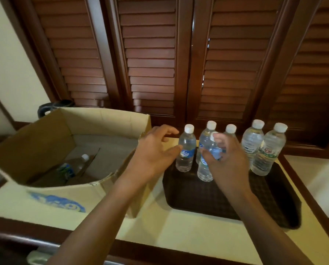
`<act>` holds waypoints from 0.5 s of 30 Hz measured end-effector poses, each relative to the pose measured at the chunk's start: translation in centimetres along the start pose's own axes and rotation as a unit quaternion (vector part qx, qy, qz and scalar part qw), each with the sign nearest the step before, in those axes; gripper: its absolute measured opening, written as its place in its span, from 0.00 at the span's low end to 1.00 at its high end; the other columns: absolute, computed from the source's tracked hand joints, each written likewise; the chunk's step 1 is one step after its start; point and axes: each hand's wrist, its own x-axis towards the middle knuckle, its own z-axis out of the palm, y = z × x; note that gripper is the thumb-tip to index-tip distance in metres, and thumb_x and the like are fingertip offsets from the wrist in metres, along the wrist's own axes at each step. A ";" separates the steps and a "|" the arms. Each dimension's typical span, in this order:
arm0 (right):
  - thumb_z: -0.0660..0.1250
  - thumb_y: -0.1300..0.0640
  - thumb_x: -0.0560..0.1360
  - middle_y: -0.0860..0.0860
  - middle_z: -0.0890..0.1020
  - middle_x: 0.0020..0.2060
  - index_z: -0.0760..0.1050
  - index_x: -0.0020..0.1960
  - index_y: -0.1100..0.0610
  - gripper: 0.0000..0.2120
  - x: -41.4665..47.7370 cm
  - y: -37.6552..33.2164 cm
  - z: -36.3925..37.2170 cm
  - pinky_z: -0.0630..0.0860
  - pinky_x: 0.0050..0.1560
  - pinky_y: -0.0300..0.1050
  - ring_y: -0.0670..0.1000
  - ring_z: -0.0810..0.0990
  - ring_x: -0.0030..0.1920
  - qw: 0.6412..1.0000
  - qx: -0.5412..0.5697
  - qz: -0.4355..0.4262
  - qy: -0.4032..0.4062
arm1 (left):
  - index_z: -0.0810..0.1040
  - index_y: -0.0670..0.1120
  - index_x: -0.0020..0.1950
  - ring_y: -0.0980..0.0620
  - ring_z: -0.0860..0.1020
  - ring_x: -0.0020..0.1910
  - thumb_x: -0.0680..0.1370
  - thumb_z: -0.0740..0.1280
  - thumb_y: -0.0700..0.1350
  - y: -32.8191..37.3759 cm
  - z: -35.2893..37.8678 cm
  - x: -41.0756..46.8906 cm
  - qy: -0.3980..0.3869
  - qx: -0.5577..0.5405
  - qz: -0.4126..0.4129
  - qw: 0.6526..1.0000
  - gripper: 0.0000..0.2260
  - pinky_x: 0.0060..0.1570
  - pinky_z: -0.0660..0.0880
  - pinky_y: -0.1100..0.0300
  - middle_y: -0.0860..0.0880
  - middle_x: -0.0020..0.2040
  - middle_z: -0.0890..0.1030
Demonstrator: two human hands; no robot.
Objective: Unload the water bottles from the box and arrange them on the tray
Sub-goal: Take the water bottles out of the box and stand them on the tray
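Several clear water bottles with white caps stand on the far part of the dark brown tray [213, 199]. My right hand [228, 161] is shut on one bottle [205, 169] at the tray's middle, its base touching or just above the tray. My left hand [156, 152] hovers open beside the leftmost bottle [186, 150], fingers apart, its fingertips at the label. The open cardboard box [45, 142] sits to the left, with one bottle [72, 167] lying on its side inside. Two bottles [268, 150] stand at the tray's right.
The box and tray rest on a cream counter [179, 226] with a dark wooden edge. Brown louvered shutters [152, 64] rise right behind the tray. A dark kettle-like object [52, 108] stands behind the box.
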 end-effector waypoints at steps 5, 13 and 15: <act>0.74 0.48 0.75 0.40 0.79 0.55 0.79 0.61 0.47 0.15 0.8 -8.2 1.3 0.75 0.50 0.30 0.38 0.79 0.54 0.988 0.083 -0.114 -0.063 | 0.82 0.57 0.57 0.65 0.80 0.48 0.78 0.72 0.51 0.8 -10.9 -2.2 0.044 -0.021 0.031 0.998 0.08 0.42 0.77 0.72 0.59 0.50 0.82; 0.72 0.43 0.75 0.43 0.79 0.58 0.77 0.64 0.45 0.19 3.3 -18.5 12.9 0.77 0.55 0.46 0.45 0.78 0.56 0.894 -0.075 -0.269 -0.349 | 0.80 0.48 0.62 0.50 0.78 0.54 0.80 0.68 0.52 -14.4 -20.6 4.7 -0.071 0.300 -0.101 0.946 0.13 0.56 0.76 0.55 0.48 0.59 0.80; 0.72 0.42 0.75 0.43 0.80 0.57 0.77 0.66 0.46 0.21 4.1 -20.0 16.6 0.77 0.56 0.48 0.46 0.79 0.55 0.847 -0.151 -0.260 -0.439 | 0.80 0.47 0.62 0.47 0.79 0.56 0.79 0.69 0.54 -19.0 -21.4 6.5 -0.164 0.316 -0.162 0.920 0.15 0.59 0.76 0.52 0.46 0.59 0.81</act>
